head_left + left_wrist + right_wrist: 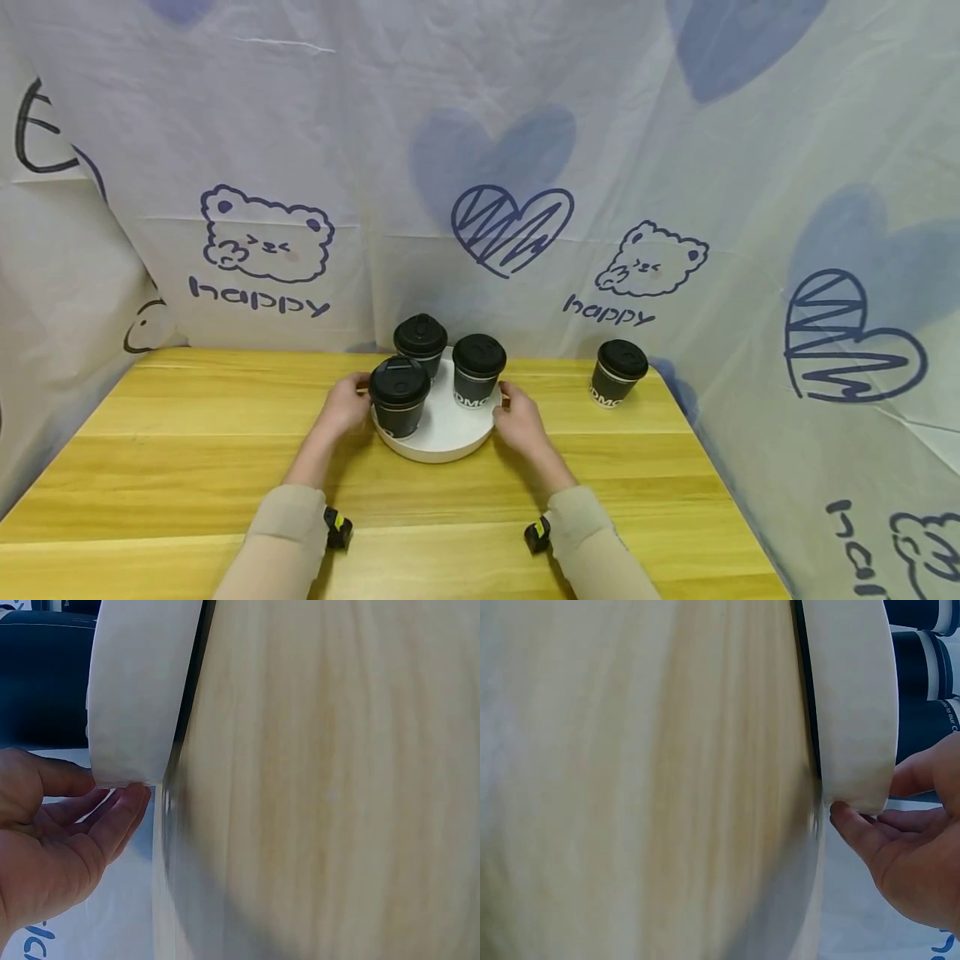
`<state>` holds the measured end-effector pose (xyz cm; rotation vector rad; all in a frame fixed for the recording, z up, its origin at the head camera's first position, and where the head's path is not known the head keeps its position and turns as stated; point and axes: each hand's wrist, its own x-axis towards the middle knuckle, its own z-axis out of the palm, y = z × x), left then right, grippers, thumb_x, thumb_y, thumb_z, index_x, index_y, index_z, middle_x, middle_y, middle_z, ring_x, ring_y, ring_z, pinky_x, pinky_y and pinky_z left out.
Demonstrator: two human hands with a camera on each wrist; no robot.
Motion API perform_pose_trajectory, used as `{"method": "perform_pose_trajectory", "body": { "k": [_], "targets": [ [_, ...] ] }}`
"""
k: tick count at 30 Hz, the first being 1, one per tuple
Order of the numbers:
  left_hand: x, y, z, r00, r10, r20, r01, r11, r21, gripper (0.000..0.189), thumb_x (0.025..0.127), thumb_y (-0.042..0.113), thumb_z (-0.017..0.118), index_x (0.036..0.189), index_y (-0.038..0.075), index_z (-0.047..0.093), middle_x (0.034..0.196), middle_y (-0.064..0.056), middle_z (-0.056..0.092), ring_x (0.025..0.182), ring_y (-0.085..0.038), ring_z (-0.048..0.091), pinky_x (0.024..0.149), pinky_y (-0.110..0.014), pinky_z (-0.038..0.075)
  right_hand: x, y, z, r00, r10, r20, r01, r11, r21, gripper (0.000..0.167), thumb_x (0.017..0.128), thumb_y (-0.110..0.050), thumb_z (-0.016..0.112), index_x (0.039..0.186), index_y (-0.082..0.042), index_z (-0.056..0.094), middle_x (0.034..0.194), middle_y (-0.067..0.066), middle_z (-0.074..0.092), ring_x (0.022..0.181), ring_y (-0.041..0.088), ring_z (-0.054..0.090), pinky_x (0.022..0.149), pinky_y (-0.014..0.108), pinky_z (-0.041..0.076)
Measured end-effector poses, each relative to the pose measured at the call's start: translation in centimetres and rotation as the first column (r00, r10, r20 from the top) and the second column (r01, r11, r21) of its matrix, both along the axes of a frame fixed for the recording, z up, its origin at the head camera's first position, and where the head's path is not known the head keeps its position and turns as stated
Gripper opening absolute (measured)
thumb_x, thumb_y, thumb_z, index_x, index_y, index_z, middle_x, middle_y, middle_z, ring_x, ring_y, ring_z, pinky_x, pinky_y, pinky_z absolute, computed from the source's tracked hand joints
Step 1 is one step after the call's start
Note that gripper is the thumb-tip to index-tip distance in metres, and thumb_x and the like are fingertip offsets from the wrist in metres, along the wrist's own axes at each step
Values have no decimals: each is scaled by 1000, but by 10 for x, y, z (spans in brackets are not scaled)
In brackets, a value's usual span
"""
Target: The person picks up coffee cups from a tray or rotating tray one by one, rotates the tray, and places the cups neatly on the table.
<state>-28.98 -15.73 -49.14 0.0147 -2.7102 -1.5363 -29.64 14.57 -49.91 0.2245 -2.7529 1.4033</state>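
Observation:
A round white tray (pixel 453 429) carries three black lidded paper coffee cups: a front-left cup (pixel 400 396), a back cup (pixel 421 337) and a right-hand cup (pixel 478 367). My left hand (pixel 347 406) pinches the tray's left side, close beside the front-left cup. On the opposite side my right hand (pixel 521 423) pinches the rim. Both wrist views show thumb above and fingers lower on the tray wall (pixel 142 690), with a dark gap or shadow between the tray's underside and the tabletop. All three cups stand upright.
Another black lidded coffee cup (pixel 617 375) stands upright on the wooden table (pixel 435 517) near its back right corner. A white cloth (pixel 375 167) printed with hearts and bears hangs right behind the table's back edge and along its sides.

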Motion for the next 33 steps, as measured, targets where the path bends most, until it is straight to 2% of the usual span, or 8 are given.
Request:
{"method": "perform_pose_trajectory", "body": {
  "k": [5,11,19,28,30,33],
  "targets": [
    [1,-1,-2,1000,1,-14,-1,1000,-8,41,99,-2,49,136,-18,52,134,-37,58,130,-51,53,112,-56,41,2,-1,1,1000,2,5,-3,1000,18,53,95,0,52,146,13,48,144,30,56,124,42,62,101,50,54],
    [8,-1,-1,1000,25,-10,-25,1000,-11,42,99,3,48,134,-18,54,132,-37,59,132,-51,51,113,-57,40,5,-2,-1,1000,8,5,-8,1000,27,53,96,-1,52,146,14,46,144,31,55,124,43,62,100,50,54],
    [18,-1,5,999,27,23,-29,996,79,41,101,3,49,135,-20,52,131,-38,58,124,-48,55,105,-54,47,8,-2,1,1000,8,16,-8,999,33,54,97,-1,54,147,15,44,143,32,55,123,43,62,100,49,54],
    [24,3,4,999,20,36,-25,986,163,40,100,-3,47,133,-24,49,131,-42,54,114,-47,61,91,-45,59,13,-3,1,1000,15,25,-17,999,46,55,98,-3,58,148,15,44,139,32,58,121,41,63,100,49,55],
    [24,4,4,999,14,40,-22,982,188,41,99,-4,46,134,-25,47,131,-43,53,114,-47,62,90,-45,60,15,-3,2,999,18,28,-19,999,48,55,98,-3,58,148,16,43,140,32,57,121,42,63,101,49,54],
    [24,3,3,999,22,40,-29,983,179,41,99,-4,46,134,-25,47,132,-43,52,118,-48,59,94,-47,57,17,-4,2,999,20,39,-22,999,48,56,99,-4,58,149,15,42,142,32,56,123,42,62,102,50,53]
  ]
}}
